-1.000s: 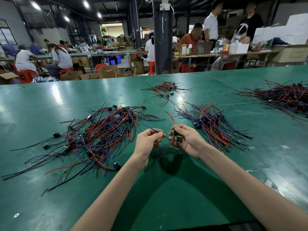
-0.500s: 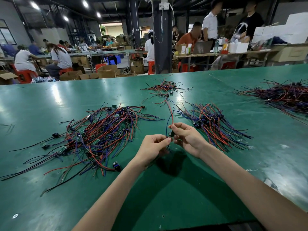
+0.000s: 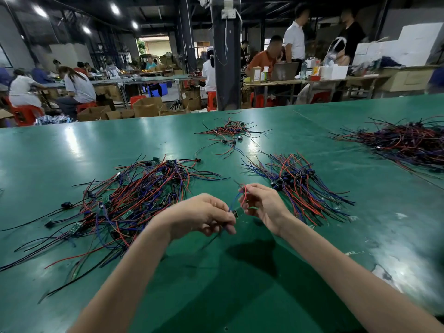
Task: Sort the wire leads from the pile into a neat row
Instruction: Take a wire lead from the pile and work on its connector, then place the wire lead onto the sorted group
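Both hands, left hand [image 3: 204, 216] and right hand [image 3: 262, 205], pinch one wire lead [image 3: 244, 195] between them; the row [image 3: 298, 186] holds a fair bundle, but the pile [image 3: 134, 200] looks far larger.

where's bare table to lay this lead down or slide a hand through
Bare green table lies along the near edge, and in the strip between the fanned bundle and the far-right pile. Beyond the big tangled pile, the far-left corner is bare too. Crowded: the narrow gap between that pile and the bundle.
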`<action>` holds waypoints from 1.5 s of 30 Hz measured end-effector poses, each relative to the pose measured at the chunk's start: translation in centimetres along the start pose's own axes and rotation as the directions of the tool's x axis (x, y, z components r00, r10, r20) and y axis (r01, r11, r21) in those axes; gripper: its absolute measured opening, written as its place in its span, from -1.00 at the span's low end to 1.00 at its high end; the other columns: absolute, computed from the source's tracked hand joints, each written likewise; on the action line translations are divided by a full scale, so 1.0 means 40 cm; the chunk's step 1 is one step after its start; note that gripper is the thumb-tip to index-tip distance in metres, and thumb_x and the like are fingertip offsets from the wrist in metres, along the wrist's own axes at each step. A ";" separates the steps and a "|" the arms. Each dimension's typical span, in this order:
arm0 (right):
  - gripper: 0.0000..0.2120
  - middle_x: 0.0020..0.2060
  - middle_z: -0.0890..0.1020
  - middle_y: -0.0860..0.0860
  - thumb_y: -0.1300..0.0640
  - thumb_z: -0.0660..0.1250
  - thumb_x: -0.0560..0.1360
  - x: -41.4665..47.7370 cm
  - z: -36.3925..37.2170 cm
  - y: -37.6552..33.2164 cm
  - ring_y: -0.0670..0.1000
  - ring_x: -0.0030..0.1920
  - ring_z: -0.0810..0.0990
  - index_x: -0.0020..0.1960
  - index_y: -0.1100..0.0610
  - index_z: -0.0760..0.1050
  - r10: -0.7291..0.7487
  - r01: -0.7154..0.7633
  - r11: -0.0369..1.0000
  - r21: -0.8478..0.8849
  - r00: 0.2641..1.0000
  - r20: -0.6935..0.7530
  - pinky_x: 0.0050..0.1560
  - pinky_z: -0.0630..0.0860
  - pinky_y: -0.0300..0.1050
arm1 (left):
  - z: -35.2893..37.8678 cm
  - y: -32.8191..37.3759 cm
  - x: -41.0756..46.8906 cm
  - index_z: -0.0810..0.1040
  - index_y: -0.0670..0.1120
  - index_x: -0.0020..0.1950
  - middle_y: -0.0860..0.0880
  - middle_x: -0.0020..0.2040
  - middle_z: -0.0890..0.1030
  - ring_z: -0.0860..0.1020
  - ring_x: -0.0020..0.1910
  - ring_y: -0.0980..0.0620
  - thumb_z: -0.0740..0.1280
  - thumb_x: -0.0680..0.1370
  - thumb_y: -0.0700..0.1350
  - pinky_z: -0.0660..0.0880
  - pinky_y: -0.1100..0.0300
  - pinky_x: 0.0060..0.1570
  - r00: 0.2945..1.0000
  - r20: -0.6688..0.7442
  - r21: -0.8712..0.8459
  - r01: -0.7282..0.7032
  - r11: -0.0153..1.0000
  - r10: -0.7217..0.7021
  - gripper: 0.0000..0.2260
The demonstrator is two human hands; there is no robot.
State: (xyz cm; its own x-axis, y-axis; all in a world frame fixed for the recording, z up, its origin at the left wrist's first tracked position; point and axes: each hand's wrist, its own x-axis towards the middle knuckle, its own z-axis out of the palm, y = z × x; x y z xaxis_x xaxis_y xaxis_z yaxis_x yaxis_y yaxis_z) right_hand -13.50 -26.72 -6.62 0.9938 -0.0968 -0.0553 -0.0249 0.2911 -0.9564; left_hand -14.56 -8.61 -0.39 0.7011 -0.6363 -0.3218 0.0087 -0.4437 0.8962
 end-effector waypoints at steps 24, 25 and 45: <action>-0.77 -0.42 0.57 0.02 0.21 0.21 0.57 0.035 -0.019 0.068 -0.14 -0.48 0.46 -0.22 0.17 0.55 -0.192 0.177 0.830 -0.530 0.981 0.027 -0.46 0.40 -0.26 | -0.333 -0.052 0.264 0.53 -0.23 0.25 -0.21 0.24 0.55 0.49 0.21 -0.16 0.22 0.58 -0.13 0.43 0.09 0.19 0.869 -0.492 0.749 0.393 0.534 0.050 -0.70; -0.77 -0.42 0.58 0.01 0.21 0.21 0.57 0.035 -0.019 0.067 -0.14 -0.48 0.46 -0.22 0.17 0.55 -0.192 0.177 0.829 -0.531 0.981 0.027 -0.46 0.40 -0.26 | -0.327 -0.064 0.260 0.54 -0.21 0.22 -0.20 0.22 0.56 0.50 0.20 -0.16 0.25 0.56 -0.13 0.44 0.06 0.19 0.875 -0.481 0.771 0.390 0.504 0.060 -0.72; -0.77 -0.42 0.58 0.01 0.20 0.20 0.58 0.032 -0.025 0.068 -0.14 -0.48 0.46 -0.21 0.17 0.56 -0.183 0.165 0.840 -0.518 0.983 0.017 -0.45 0.41 -0.28 | -0.397 -0.055 0.167 0.63 -0.30 -0.07 -0.23 -0.08 0.65 0.62 -0.07 -0.16 0.31 0.47 -0.30 0.60 0.04 -0.06 0.517 -0.850 0.359 0.436 0.825 0.097 -0.87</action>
State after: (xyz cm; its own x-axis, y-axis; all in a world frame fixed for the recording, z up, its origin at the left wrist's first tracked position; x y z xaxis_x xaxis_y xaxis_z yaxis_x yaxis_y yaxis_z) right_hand -12.39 -27.00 -9.56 0.9832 -0.1327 0.1254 0.0868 -0.2642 -0.9606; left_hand 1.44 -1.86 0.32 0.9698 0.1646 0.1801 0.0570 -0.8704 0.4890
